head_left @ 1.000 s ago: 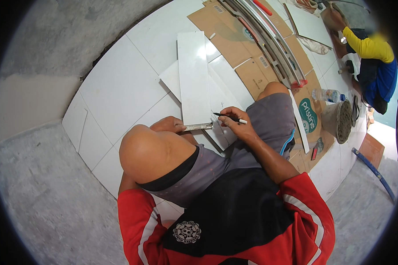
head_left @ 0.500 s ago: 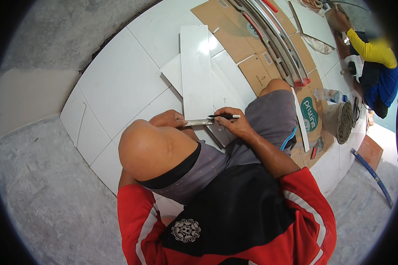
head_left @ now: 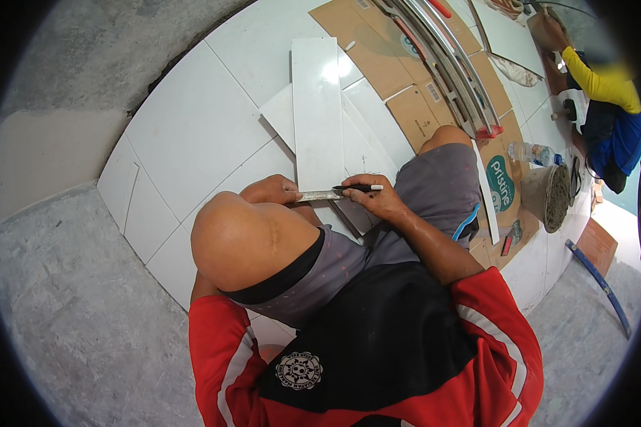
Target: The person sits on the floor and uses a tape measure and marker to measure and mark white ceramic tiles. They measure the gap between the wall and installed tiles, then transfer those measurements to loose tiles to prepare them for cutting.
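A narrow white tile strip (head_left: 319, 114) lies over another white tile (head_left: 277, 117) set at an angle beneath it. Across its near end runs a short, worn, pale straight strip (head_left: 318, 196), like a ruler. My left hand (head_left: 269, 191) pinches the left end of this strip, its fingers partly hidden behind my raised knee. My right hand (head_left: 374, 196) is closed around a black marker (head_left: 359, 188) with a white end. The marker's tip points left, at the tile's near right corner; whether it touches cannot be made out.
Flattened cardboard (head_left: 377, 50) carries long metal bars (head_left: 448, 64) at the back right. A mortar bucket (head_left: 546, 196), a plastic bottle (head_left: 534, 153) and a blue curved bar (head_left: 598, 277) lie rightward. Another person in yellow and blue sleeves (head_left: 605, 89) works at far right.
My right hand has shifted slightly left with the marker, whose tip sits nearer the tile's edge. My left hand has stayed on the strip.
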Motion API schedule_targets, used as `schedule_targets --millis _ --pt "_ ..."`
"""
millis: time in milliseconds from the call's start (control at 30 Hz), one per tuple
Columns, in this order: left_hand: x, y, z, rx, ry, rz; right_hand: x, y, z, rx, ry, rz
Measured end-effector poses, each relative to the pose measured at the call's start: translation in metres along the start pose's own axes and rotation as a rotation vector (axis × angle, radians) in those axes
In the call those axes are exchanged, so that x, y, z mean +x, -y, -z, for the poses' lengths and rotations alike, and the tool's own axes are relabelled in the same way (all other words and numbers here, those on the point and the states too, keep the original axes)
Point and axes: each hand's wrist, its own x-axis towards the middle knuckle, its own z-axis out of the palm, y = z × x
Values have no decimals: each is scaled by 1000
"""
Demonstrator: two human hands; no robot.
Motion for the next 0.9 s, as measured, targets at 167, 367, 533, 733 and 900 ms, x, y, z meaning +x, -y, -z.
schedule_targets --millis 167,367,533,733,900 --pt "-11 -5 1 40 11 -198 -1 -2 2 -14 11 11" --pt "23 12 10 86 181 89 2 -2 -1 -35 17 16" --pt "22 6 13 82 251 100 2 0 -2 -49 26 23" --pt "21 2 9 119 217 158 2 -1 -2 -28 28 -21" --pt "21 -2 10 144 210 168 3 -3 -2 -38 24 -33"
